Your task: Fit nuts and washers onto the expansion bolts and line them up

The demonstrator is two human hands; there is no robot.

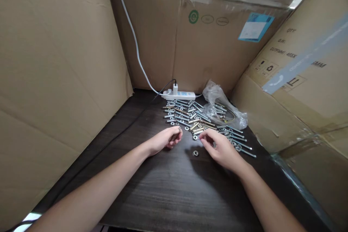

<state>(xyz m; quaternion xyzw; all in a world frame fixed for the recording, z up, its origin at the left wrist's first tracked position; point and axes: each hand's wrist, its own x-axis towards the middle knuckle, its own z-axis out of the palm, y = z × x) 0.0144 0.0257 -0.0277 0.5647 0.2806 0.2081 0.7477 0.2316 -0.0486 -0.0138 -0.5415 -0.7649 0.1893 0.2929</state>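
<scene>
My left hand (168, 140) is closed just above the dark table, its fingers curled together near a small ring-like metal piece at the fingertips, too small to name. To the right, my right hand (219, 146) has thumb and forefinger brought together over a washer (199, 137) beside a nut (195, 137). Another nut (195, 153) lies on the table between the hands, nearer to me. Beyond both hands several bolts (181, 113) and metal sleeves lie in rows with nuts and washers among them. More long bolts (246, 146) lie to the right of my right hand.
A white power strip (179, 95) with a plug and cables stands behind the hardware. A clear plastic bag (217, 98) lies at the back right. Cardboard walls (152, 36) enclose the dark table (163, 192); a black cable (119, 134) crosses its left side.
</scene>
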